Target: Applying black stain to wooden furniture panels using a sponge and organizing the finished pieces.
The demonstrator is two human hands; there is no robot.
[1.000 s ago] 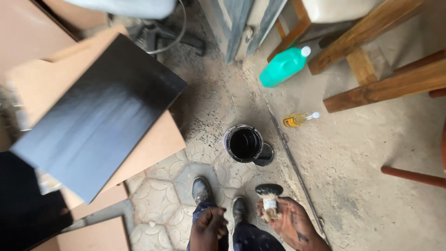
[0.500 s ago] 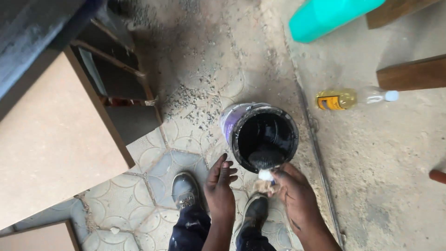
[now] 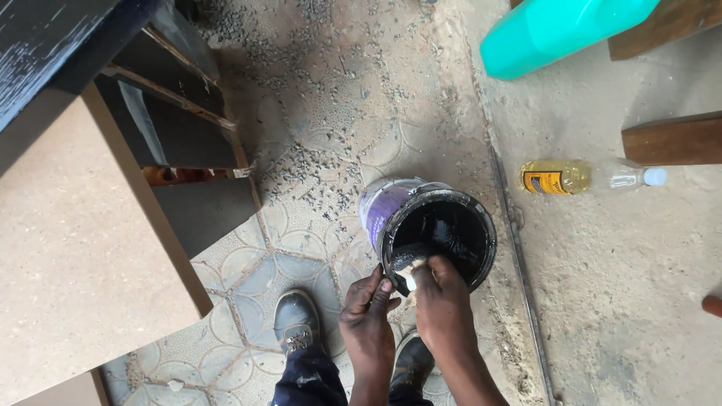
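Right hand (image 3: 442, 295): closed around a small paint-smeared applicator (image 3: 408, 263), likely a sponge or pad, holding it over the near rim of the paint can and dipping its tip inside.
Left hand (image 3: 367, 312): fingers curled loosely, not gripping anything; its fingertips (image 3: 385, 286) lie just beside the can's near rim and close to the right hand, and whether they touch the rim cannot be told.
Paint can (image 3: 440, 233): an open round tin with a purple and white wall, black paint inside and black smears around the rim; it stands on the floor just ahead of the person's feet, where the patterned tiles meet bare concrete.
Applicator: pale underneath, coated black on top, resting at the can's near inner edge.
Shoes (image 3: 297, 323): two dark, dusty shoes on the tiles, directly below the hands.
Floor (image 3: 331, 98): patterned tiles near the feet, gritty concrete beyond.
Small bottle (image 3: 587, 177): clear plastic, yellow liquid, lying on its side on the floor to the right of the can, well apart from it.
Green jug (image 3: 556, 30): at the upper right edge, on the floor.
Boards (image 3: 75, 248): bare brown panels on the left, with black-painted panels (image 3: 165, 113) behind them.
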